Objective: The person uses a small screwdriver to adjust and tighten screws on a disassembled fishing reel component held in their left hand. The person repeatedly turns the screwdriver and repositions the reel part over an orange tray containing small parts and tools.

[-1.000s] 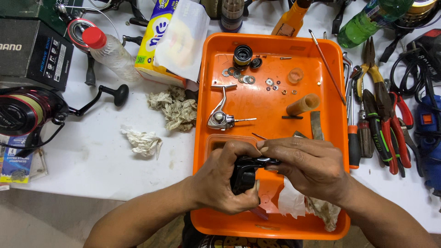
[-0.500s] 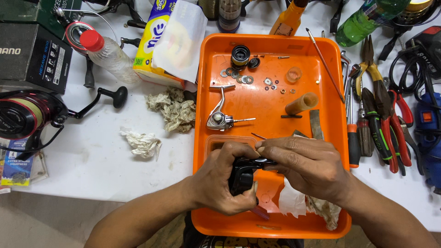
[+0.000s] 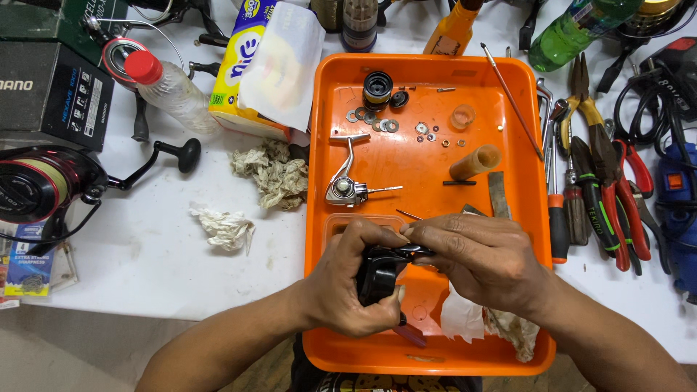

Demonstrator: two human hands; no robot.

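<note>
A white worktable [image 3: 145, 261], evenly lit and lightly smudged, fills the view, and below its near edge, left of the orange tray [image 3: 319, 218], a grey-brown floor [image 3: 65, 356] shows.

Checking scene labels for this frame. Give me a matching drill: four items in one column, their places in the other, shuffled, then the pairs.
Items:
1. black reel body
2. silver reel handle
3. pliers
4. crumpled tissue

Places:
A. on the white table, left of the orange tray
B. lying loose in the middle of the tray
C. held between the left hand and right hand, over the tray
D. on the table, right of the tray

Pairs: 1-C, 2-B, 3-D, 4-A
</note>
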